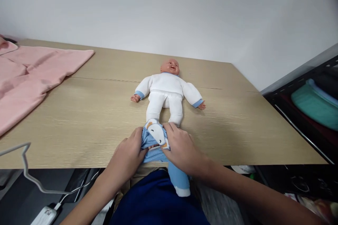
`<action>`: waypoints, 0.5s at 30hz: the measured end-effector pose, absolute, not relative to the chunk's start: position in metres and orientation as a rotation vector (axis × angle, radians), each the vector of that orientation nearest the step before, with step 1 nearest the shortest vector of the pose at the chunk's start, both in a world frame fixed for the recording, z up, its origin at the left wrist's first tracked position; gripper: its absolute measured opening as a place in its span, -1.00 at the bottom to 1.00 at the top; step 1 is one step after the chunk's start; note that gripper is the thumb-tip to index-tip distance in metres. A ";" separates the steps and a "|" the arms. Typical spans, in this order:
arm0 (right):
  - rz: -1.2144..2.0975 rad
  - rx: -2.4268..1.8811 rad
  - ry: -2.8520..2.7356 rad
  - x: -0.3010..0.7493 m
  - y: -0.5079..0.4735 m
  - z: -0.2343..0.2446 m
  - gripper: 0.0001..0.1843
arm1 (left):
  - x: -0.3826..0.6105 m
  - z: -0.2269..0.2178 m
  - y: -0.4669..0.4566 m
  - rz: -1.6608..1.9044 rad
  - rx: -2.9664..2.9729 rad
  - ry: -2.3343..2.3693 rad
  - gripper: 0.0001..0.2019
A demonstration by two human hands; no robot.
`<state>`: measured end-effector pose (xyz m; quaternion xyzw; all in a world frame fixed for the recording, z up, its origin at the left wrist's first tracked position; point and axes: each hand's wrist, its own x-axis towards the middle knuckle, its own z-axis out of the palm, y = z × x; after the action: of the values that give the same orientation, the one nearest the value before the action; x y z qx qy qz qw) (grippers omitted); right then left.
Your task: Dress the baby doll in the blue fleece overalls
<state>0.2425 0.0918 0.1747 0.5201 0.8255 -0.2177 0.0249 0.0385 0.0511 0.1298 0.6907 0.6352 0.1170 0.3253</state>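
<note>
Gripping a blue garment (155,154) from both sides, the left hand (126,154) and the right hand (182,149) sit at the near edge of the table (79,123). Both hands are closed on the cloth. The left fingers curl into its left side, and the right hand lies over its right side with the fingertips reaching forward. The garment is bunched between the two hands, with a white patch showing at the top. One blue leg with a white cuff hangs down over the table edge below the right hand.

Just beyond the hands lies a doll (166,91) in white clothes, on its back, head away from the person and arms spread. Its feet point at the hands. The bunched top of the garment meets the end of the leg on the left side of the view, and the right fingertips touch the end of the other leg. Whether a foot is inside the cloth cannot be told.

A pink cloth (29,77) lies on the far left of the table, well apart from the doll. A white cable (29,172) loops below the edge at the left.
</note>
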 end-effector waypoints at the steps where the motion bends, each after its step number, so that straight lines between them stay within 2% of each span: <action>1: -0.675 1.618 2.565 0.243 0.092 0.171 -0.49 | 0.039 0.127 0.054 0.364 1.806 1.640 -0.71; 6: -1.042 1.705 2.624 0.254 0.101 0.151 -0.47 | 0.031 0.112 0.064 0.670 1.611 1.472 -0.68; 11: -1.524 1.656 2.804 0.269 0.109 0.133 -0.28 | 0.022 0.105 0.068 0.887 1.564 1.309 -0.68; 13: -1.598 1.582 2.857 0.273 0.110 0.130 -0.27 | 0.020 0.105 0.071 0.951 1.572 1.243 -0.67; 15: -1.532 1.484 2.982 0.276 0.114 0.128 -0.28 | 0.016 0.105 0.077 0.987 1.603 1.161 -0.69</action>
<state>0.2761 0.1142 0.1283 0.3909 0.7856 -0.4035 -0.2594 0.0157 0.0766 0.1048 0.6478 0.4691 0.3990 0.4485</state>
